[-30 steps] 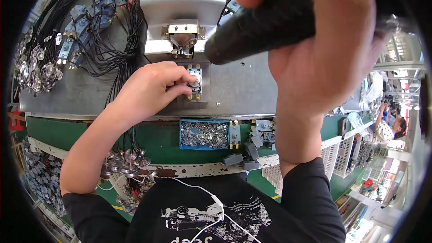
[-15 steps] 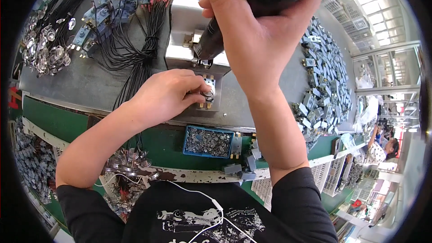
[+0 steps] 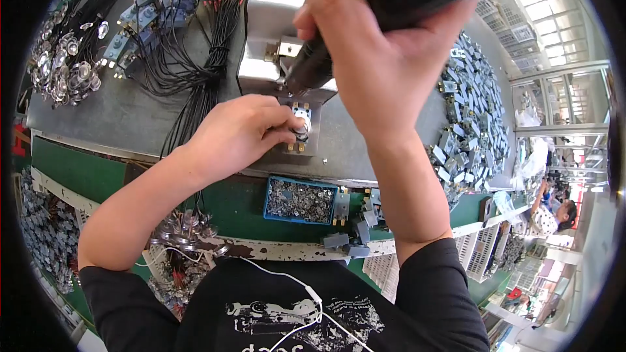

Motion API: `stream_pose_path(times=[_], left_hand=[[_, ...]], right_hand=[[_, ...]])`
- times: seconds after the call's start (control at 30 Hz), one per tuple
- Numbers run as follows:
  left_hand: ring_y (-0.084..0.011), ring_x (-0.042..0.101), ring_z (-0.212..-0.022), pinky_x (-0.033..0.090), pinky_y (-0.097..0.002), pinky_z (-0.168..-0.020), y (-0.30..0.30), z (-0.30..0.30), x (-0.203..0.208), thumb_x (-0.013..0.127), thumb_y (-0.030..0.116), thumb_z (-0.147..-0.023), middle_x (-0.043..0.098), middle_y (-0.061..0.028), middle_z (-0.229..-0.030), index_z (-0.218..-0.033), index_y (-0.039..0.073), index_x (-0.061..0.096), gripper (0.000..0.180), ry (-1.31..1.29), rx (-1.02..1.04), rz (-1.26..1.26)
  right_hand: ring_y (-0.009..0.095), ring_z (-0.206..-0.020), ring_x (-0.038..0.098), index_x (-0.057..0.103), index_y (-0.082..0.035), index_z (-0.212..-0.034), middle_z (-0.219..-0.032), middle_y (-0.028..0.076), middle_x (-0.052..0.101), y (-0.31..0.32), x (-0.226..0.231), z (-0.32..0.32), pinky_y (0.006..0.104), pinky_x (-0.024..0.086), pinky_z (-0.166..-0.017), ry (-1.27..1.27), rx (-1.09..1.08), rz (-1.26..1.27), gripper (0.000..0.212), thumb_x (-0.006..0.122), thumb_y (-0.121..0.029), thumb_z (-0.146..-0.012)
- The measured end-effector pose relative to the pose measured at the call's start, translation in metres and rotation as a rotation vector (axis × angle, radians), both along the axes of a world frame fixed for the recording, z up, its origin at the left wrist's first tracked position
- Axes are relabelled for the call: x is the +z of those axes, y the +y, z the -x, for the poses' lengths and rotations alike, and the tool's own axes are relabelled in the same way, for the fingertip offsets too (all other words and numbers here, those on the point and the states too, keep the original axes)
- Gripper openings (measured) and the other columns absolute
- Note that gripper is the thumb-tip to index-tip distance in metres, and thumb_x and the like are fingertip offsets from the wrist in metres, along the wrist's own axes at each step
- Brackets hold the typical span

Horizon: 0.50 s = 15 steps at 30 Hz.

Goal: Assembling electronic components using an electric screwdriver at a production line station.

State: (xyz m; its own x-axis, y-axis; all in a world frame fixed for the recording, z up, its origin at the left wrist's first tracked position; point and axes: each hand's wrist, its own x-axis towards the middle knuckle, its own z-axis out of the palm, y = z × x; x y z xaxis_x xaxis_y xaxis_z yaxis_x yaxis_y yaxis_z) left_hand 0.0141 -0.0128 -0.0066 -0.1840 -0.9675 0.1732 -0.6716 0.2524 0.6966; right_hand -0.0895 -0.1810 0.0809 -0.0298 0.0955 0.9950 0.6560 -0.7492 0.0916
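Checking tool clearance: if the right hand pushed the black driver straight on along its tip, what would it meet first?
Probably the small grey part that the left hand pinches; the right hand aims the black driver down at it. Depth is unclear.

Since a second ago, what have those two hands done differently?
The right hand brought the black power screwdriver down from high up until its tip sits near the small metal part on the grey fixture. The left hand stayed pinching that part. The blue tray of screws and wire bundle look unmoved.
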Motion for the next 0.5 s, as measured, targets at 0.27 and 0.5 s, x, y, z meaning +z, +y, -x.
stream_pose_path(times=[0.27, 0.5], left_hand=[[-0.0245, 0.070, -0.087, 0.056, -0.0362, -0.075, -0.002, 0.000, 0.008, 0.072, 0.014, -0.091, 0.071, -0.0037, -0.089, -0.106, 0.012, 0.073, 0.015, 0.040, 0.012, -0.092], [-0.0244, 0.069, -0.086, 0.056, -0.0364, -0.075, 0.000, -0.001, 0.007, 0.073, 0.015, -0.091, 0.070, -0.0037, -0.088, -0.106, 0.012, 0.072, 0.016, 0.025, 0.011, -0.094]], right_hand=[[0.015, -0.078, 0.069, 0.041, 0.003, -0.128, -0.098, 0.015, 0.068, 0.023, 0.000, 0.029, 0.0266, 0.057, -0.062, 0.163, 0.069, -0.167, 0.054, 0.072, 0.015, -0.086], [0.015, -0.078, 0.068, 0.040, 0.000, -0.125, -0.095, 0.012, 0.067, 0.065, 0.002, 0.036, 0.0265, 0.057, -0.063, 0.438, -0.056, -1.003, 0.051, 0.071, 0.016, -0.087]])
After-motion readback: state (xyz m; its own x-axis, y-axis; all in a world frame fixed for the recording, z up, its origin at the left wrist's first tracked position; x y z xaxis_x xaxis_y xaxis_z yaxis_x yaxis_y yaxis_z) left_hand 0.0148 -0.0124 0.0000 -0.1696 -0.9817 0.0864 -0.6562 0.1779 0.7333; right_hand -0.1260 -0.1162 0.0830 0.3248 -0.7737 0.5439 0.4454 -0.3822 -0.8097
